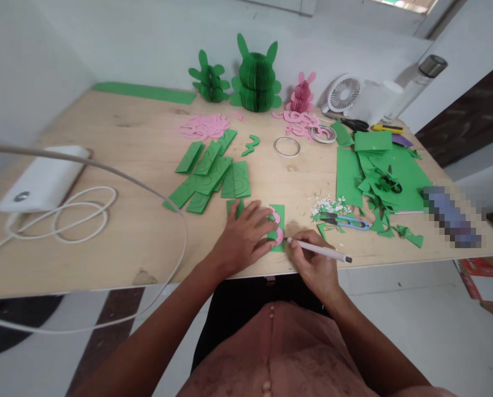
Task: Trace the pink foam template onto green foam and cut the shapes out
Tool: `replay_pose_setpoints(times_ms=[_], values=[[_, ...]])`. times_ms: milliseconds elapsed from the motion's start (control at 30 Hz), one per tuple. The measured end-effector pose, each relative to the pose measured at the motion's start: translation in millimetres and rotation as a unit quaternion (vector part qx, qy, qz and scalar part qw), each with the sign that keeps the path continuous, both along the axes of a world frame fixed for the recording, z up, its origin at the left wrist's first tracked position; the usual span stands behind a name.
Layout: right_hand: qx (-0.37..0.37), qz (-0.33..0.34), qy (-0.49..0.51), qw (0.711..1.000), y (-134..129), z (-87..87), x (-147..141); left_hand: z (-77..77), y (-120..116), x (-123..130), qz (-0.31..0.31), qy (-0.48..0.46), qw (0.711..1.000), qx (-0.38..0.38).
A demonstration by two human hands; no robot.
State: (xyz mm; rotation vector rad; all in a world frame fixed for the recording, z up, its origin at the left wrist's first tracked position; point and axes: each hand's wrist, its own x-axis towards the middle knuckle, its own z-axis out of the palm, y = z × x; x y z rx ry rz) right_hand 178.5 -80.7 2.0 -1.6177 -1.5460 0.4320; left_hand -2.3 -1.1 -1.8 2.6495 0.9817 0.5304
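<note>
Near the table's front edge a green paper strip lies flat with a pink curved cutout on top. My left hand is spread over them, its fingertips on the pink cutout and the strip's left side. A white pen is gripped in my right hand, its tip at the right edge of the pink cutout. Behind my left hand sits another small green piece, partly covered. Folded green pieces with drawn curves lie further back to the left.
Blue-handled snips lie among paper scraps at right, near green sheets. Pink cutouts, tape rolls, paper figures and a small fan are behind. A white power bank with a looping cable is left.
</note>
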Motion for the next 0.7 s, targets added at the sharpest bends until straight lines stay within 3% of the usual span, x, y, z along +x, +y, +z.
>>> replay_pose_setpoints(times_ms=[700], values=[[0.015,0.006,-0.014,1.000,1.9,1.2,-1.0,2.5,-0.5,-0.3,0.003,0.008,1.000,-0.001]])
